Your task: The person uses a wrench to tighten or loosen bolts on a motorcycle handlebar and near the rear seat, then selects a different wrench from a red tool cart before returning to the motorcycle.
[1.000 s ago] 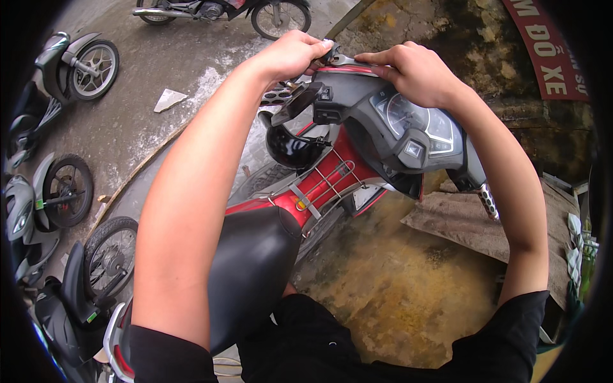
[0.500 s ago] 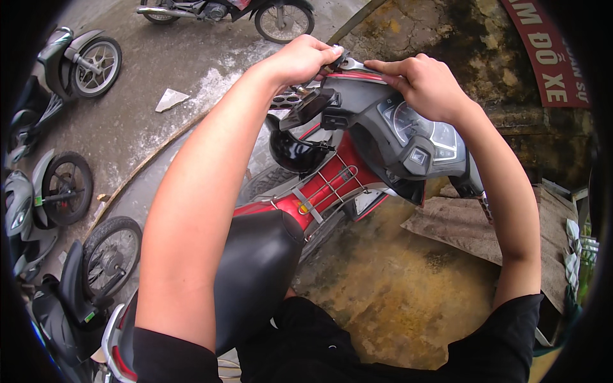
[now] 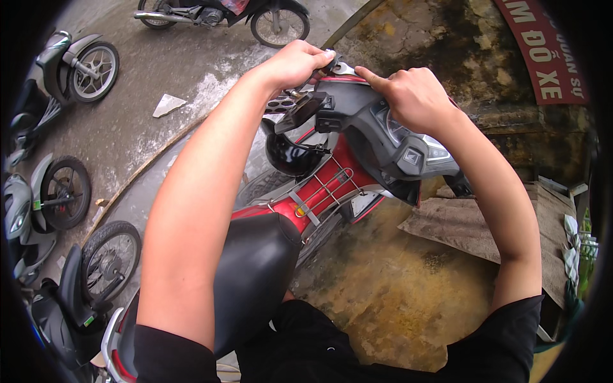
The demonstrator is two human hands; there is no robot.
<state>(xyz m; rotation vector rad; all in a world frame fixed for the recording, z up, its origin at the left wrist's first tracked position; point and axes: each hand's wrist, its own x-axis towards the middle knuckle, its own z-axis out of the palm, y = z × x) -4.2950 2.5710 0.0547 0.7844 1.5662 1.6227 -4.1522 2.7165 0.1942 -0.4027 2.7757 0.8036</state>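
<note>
I am over a red and grey motorbike with a black seat (image 3: 258, 249). Past its handlebar cover (image 3: 348, 96), my left hand (image 3: 295, 66) is closed, thumb and fingers pinching a small dark part (image 3: 331, 62) beside the left grip. A silver wrench (image 3: 345, 68) has its head up against that part. On the wrench's handle side is my right hand (image 3: 416, 96), its index finger stretched along the handle toward the head and the other fingers curled. Most of the handle is hidden by this hand. The dashboard (image 3: 397, 131) lies partly under my right wrist.
A black round helmet-like thing (image 3: 290, 153) hangs left of the metal rack (image 3: 325, 191). Other motorbikes stand at the left, one with a spoked wheel (image 3: 112, 258), and another motorbike (image 3: 223, 16) beyond. A stained wall (image 3: 440, 45) with a red sign (image 3: 539, 51) rises at the far right.
My right index finger has straightened along the wrench, and its thumb has gone out of sight. My left hand keeps its pinch. The whole view has shifted slightly.
</note>
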